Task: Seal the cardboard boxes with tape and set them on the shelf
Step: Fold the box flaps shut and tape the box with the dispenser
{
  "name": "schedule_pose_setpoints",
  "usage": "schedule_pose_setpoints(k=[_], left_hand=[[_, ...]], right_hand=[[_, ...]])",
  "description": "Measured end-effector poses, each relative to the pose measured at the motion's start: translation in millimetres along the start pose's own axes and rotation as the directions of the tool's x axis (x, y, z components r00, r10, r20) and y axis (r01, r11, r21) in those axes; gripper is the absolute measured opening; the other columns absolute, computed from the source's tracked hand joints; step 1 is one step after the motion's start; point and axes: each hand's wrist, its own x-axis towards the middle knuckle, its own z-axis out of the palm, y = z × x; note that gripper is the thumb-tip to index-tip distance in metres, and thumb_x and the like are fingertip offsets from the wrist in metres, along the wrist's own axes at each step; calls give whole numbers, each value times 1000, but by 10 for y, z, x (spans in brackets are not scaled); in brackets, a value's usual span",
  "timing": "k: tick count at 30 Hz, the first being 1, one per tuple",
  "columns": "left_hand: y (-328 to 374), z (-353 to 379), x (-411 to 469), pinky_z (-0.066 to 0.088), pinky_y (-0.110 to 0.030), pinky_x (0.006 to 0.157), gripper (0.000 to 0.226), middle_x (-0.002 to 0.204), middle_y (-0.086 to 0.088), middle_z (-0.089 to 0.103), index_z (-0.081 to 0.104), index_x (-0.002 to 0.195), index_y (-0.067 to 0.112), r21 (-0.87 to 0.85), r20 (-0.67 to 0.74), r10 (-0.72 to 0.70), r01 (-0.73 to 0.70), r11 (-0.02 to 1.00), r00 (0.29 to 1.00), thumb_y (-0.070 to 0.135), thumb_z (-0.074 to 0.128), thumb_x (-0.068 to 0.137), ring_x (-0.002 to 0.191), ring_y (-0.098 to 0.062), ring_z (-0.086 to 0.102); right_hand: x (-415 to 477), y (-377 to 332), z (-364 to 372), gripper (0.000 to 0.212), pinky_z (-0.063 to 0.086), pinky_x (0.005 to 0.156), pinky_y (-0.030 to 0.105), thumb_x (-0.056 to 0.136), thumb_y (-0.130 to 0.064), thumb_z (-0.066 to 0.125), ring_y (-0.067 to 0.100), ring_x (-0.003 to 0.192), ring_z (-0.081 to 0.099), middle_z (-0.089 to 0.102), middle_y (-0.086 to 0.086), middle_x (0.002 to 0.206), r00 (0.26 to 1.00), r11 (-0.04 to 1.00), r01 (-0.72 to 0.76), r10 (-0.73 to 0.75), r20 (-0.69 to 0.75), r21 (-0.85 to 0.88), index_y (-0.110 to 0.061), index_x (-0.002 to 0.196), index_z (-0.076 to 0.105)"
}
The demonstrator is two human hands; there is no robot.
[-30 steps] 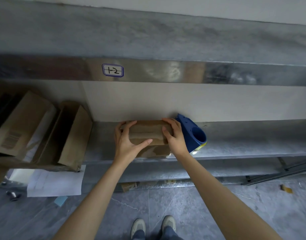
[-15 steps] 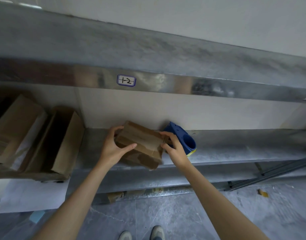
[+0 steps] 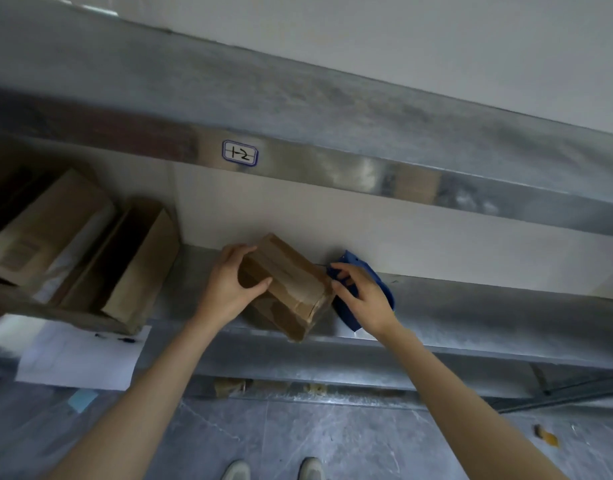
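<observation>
**Cardboard turns on the shelf as the right hand goes for the tape dispenser**

Brown cardboard with glossy tape along its top seam marks the small box [image 3: 287, 285], which rests on the steel shelf [image 3: 488, 306] near its front lip, one corner overhanging the edge. A second ago it lay square to the wall with both hands clasped on its ends; now it is skewed, its far end swung toward the wall and its near end toward the person.

The left hand [image 3: 229, 289] keeps its hold, fingers curled over the far left end and the thumb pressed on the near side face. The right hand [image 3: 362, 299] has let go of the box and has shifted right onto the blue tape dispenser [image 3: 384, 292], which lies on the shelf just beside the box. Its fingers are bent loosely around the dispenser's upper edge; whether they have actually closed on it cannot be told from this view.

The change suggests that sealing is not finished: the box is probably being turned to present another seam, and the dispenser is being fetched for a further strip. Only one hand steadies the overhanging box, so it could tip off the lip.

Left of the work, open cartons [image 3: 90, 251] lean on the same shelf, apparently waiting. A label [image 3: 240, 153] marks the upper rail.
</observation>
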Motion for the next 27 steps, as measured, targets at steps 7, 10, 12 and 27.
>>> schedule_pose_setpoints(k=[7, 10, 12, 27], left_hand=[[305, 63, -169, 42, -50, 96, 62, 142, -5, 52, 61, 129, 19, 437, -194, 67, 25, 899, 979, 38, 83, 75, 124, -29, 55], [420, 144, -282, 41, -45, 95, 63, 142, -5, 53, 57, 134, 20, 530, -236, 66, 71, 845, 970, 44, 76, 80, 125, -28, 54], [497, 210, -377, 39, -44, 95, 63, 143, -6, 53, 55, 137, 20, 554, -274, 52, 113, 825, 960, 48, 72, 83, 125, -28, 52], [750, 293, -844, 37, -46, 102, 80, 152, -4, 45, 46, 147, 17, 697, -240, -97, 241, 675, 966, 65, 33, 84, 133, -27, 45]], right_hand=[[45, 431, -215, 50, 49, 78, 37, 100, -37, 49, 26, 122, 46, 46, 5, 137, 996, 912, -37, 66, 58, -408, -27, 147, 38], [35, 543, -209, 59, 50, 81, 38, 99, -44, 48, 31, 119, 49, 45, 10, 137, 986, 904, -24, 92, 139, -427, -29, 152, 27], [36, 592, -196, 65, 49, 81, 39, 99, -47, 48, 33, 116, 53, 48, 13, 136, 977, 914, -15, 99, 186, -405, -31, 155, 18], [192, 663, -250, 82, 56, 81, 50, 100, -14, 51, 41, 104, 61, 47, 18, 146, 908, 994, -27, 70, 413, -110, -34, 156, -5]])
